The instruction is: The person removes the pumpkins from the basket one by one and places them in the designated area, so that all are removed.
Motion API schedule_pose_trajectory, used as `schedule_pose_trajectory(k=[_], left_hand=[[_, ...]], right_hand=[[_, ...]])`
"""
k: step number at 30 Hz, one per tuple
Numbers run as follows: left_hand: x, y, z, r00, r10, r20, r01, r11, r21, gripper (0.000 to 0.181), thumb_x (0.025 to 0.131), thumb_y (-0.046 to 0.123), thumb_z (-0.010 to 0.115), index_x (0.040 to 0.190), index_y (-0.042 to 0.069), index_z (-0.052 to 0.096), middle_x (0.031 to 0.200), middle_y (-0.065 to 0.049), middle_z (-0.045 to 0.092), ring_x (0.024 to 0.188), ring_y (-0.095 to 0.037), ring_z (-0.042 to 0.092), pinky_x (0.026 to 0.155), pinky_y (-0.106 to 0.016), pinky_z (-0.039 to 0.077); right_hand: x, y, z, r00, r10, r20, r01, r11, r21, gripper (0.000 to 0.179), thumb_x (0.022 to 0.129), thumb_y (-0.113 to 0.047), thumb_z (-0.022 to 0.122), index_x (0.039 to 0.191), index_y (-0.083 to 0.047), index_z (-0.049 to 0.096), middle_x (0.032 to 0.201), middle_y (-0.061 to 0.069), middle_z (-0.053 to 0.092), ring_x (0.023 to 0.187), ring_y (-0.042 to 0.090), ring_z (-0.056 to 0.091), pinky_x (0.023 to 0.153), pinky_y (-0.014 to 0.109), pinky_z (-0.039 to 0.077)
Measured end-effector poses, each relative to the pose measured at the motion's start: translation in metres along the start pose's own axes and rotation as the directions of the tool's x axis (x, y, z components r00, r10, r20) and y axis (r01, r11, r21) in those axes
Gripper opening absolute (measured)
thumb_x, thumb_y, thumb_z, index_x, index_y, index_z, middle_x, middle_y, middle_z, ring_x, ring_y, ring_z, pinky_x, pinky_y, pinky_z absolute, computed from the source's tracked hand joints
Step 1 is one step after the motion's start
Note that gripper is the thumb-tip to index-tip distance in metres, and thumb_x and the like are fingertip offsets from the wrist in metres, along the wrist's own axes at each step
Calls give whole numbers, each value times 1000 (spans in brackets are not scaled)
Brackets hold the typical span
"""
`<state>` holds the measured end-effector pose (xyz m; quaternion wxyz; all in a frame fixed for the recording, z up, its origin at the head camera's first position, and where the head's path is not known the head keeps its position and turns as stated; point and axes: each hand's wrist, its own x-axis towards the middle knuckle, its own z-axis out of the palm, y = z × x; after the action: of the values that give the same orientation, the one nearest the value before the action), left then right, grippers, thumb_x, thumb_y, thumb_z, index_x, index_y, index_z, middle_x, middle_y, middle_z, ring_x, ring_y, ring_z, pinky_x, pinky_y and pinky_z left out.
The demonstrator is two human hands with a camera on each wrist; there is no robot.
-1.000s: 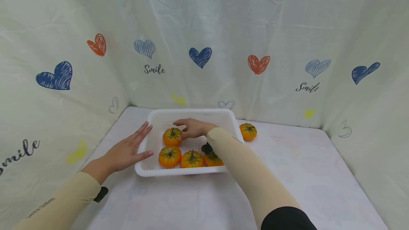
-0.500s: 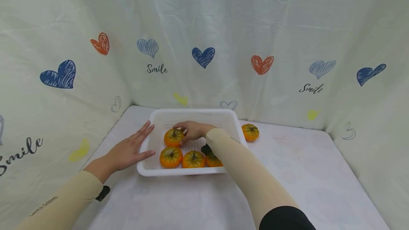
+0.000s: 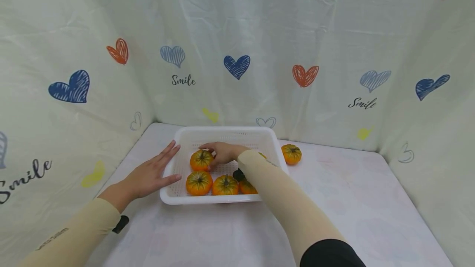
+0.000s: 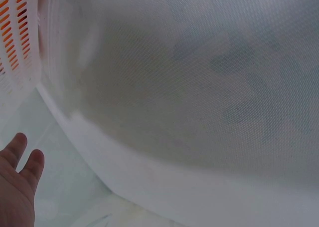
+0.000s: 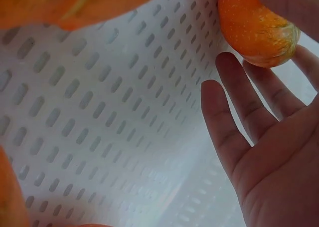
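Observation:
Inside a white plastic basket [image 3: 222,199], my right hand [image 3: 223,153] holds a small orange pumpkin [image 3: 201,160] between thumb and fingers, at the left side. The right wrist view shows this pumpkin's lower side [image 5: 259,30] between thumb and index finger, while the other fingers [image 5: 222,122] extend past it. My left hand [image 3: 146,176] lies with straight, spread fingers along the basket's left rim. In front, a row holds a left pumpkin [image 3: 199,183], a middle pumpkin [image 3: 225,185] and a right pumpkin [image 3: 246,187], the last partly covered by my right forearm.
Another pumpkin [image 3: 291,154] sits on the white-covered table [image 3: 334,193], just right of the basket. A sliver of a further pumpkin [image 3: 262,155] shows behind my right forearm. A heart-patterned curtain [image 3: 267,32] closes off the back and sides.
My right hand has moved slightly left and closed its fingers around the back left pumpkin. The left hand stays at the rim. The whole view has shifted slightly.

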<state>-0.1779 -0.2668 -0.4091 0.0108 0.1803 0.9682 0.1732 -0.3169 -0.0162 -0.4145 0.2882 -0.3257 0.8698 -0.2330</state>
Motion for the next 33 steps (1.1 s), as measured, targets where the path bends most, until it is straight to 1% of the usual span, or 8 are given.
schedule_pose_trajectory(k=[5,10,13,19,21,26,29,33], left_hand=[[0,1,-1,1000,0,0,0,1000,-3,90,94,60,54,162,18,12,167,-9,3,142,-44,30,103,-65,36],[0,1,-1,1000,5,0,-5,1000,-1,90,94,59,54,162,17,12,167,-9,3,142,-44,30,104,-65,35],[1,1,-1,1000,11,-1,-11,1000,1,90,94,60,54,162,17,12,167,-9,3,142,-44,30,104,-65,35],[0,0,-1,1000,10,0,-10,1000,-2,89,95,58,55,162,16,12,167,-9,3,142,-44,30,105,-65,34],[0,0,0,1000,4,5,-4,1000,-1,90,95,60,54,162,17,12,167,-8,2,143,-44,30,105,-65,34],[0,1,-1,1000,-1,9,1,1000,4,92,94,62,54,162,17,12,167,-9,2,143,-44,28,105,-65,33],[0,1,-1,1000,1,9,-1,1000,5,91,94,60,55,162,17,12,167,-9,3,143,-44,28,105,-65,34],[0,1,-1,1000,4,8,-4,1000,11,90,94,58,56,162,16,12,167,-9,3,143,-44,28,105,-65,34]], right_hand=[[0,-1,0,1000,-4,2,4,1000,13,80,86,-22,81,154,-31,39,148,2,47,131,19,46,110,40,37],[0,-1,0,1000,-22,10,22,1000,21,77,86,-22,81,152,-28,42,146,5,49,122,17,53,105,35,44],[-1,0,0,1000,-19,-3,19,1000,19,75,86,-22,81,151,-27,44,143,7,51,119,18,54,103,34,45],[-7,0,-2,999,-3,-47,4,1000,21,73,86,-23,80,150,-28,45,144,9,50,125,22,49,107,41,41],[-10,1,-4,998,-1,-61,3,1000,28,72,86,-22,79,150,-28,46,145,9,49,126,23,49,107,42,41],[-15,6,-9,996,-14,-93,16,1000,18,72,86,-22,79,150,-26,46,143,8,50,124,21,49,107,40,41],[-19,8,-14,995,-24,-98,26,999,22,74,86,-25,80,150,-24,44,143,7,50,124,20,49,107,39,40],[-27,8,-22,994,-43,-98,46,999,25,77,86,-26,80,153,-22,41,149,5,46,130,20,47,109,39,38]])
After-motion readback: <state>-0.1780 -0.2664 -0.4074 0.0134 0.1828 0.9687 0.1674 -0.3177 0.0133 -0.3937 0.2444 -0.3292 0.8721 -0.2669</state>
